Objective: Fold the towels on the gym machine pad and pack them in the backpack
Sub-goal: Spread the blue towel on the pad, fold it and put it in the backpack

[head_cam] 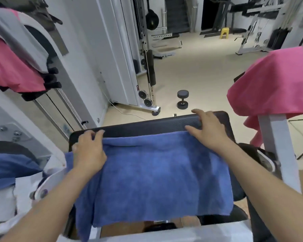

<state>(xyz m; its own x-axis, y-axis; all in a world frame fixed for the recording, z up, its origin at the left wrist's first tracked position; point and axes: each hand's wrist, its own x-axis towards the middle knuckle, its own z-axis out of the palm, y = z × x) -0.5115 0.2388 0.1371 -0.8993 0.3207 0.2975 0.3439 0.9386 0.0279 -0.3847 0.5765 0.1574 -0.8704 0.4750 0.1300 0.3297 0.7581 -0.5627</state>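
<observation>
left hand (pixel 88 151) fingers pinch blue towel (pixel 156 172) far corner | right hand (pixel 208 130) fingers spread flat on edge | risk: lower-left overhang may drag towel off pad (pixel 147 125), skewing fold

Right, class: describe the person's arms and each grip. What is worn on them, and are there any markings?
The left forearm and right forearm are uncovered as far as the picture reaches, with no sleeve in view. The left grip and right grip are ungloved hands. No watch, band or ring shows on the wrists or visible fingers, and no markings can be made out.
</observation>
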